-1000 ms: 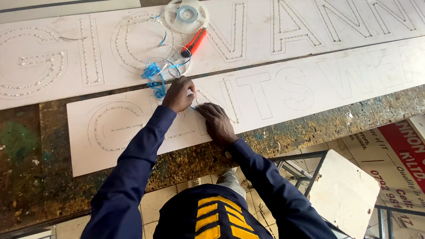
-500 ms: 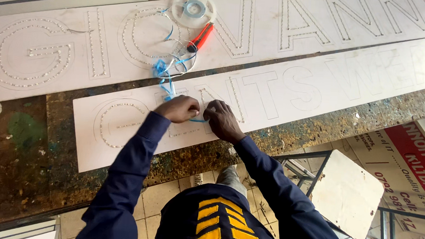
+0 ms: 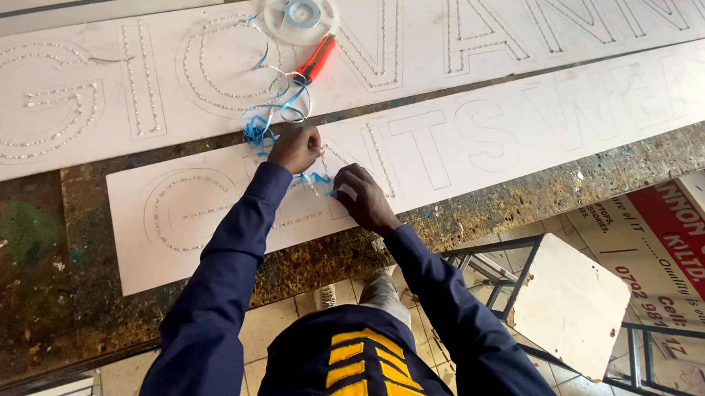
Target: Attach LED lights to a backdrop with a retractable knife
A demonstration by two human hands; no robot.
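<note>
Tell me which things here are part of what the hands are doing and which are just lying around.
In use:
left hand pinching the blue-wired light string
right hand pressing on the near white letter board

Lying about:
clear spool
red-handled pliers
far letter board
white stool

left hand (image 3: 296,147) hides what its fingers pinch; white boards (image 3: 468,140) run past the edges

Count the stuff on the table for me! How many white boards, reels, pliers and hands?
White letter boards: 2, the far board and the near board
Clear reel: 1
Red-handled pliers: 1
Hands: 2, left hand and right hand
Total: 6
</note>
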